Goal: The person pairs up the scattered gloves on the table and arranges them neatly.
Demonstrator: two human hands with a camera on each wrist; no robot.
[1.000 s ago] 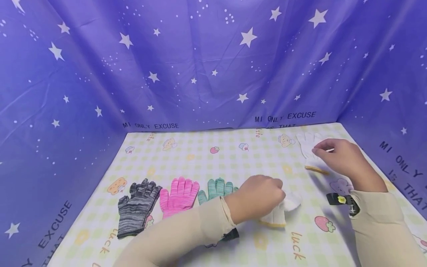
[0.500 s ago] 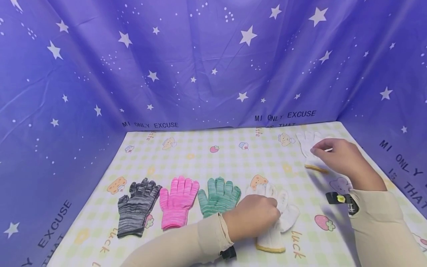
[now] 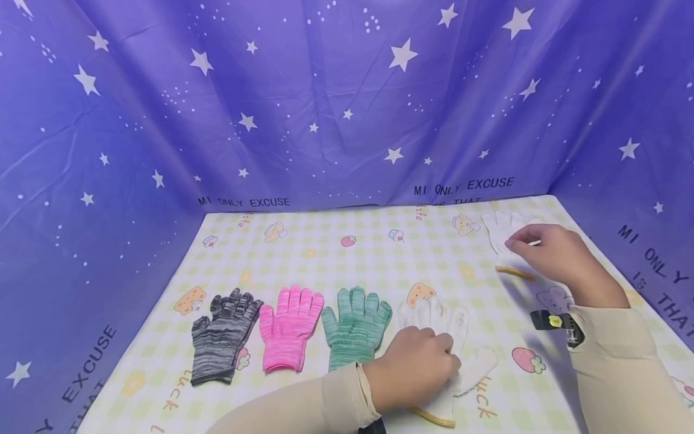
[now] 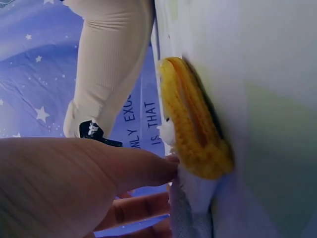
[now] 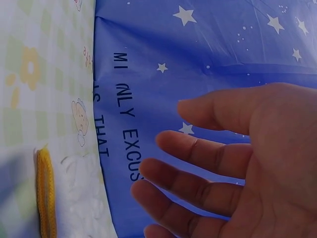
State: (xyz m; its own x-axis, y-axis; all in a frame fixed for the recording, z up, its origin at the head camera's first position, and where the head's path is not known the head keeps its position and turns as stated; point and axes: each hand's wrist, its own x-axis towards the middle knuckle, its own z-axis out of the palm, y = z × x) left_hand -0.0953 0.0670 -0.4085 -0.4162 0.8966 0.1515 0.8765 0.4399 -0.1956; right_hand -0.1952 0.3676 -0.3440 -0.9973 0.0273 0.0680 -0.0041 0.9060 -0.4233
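My left hand [image 3: 414,367] pinches a white knit glove [image 3: 439,316] with a yellow cuff edge, lying to the right of the green glove [image 3: 355,322]. In the left wrist view the thumb presses on the white fabric beside the yellow cuff [image 4: 198,124], while fingers curl in from the other side. Part of this glove is hidden under the hand. My right hand [image 3: 553,256] hovers with loosely bent fingers over a second white glove [image 3: 501,232] at the far right; the right wrist view shows nothing in its grasp.
Left of the green glove lie a pink glove [image 3: 291,328] and a black-grey glove [image 3: 223,337], side by side with fingers pointing away. A checked cloth [image 3: 347,271] covers the table. Purple star-printed curtains [image 3: 347,90] stand behind and at both sides.
My left hand has drawn the white glove toward the near edge, and its fingers now lie spread in line with the other gloves. The right hand has hardly moved.
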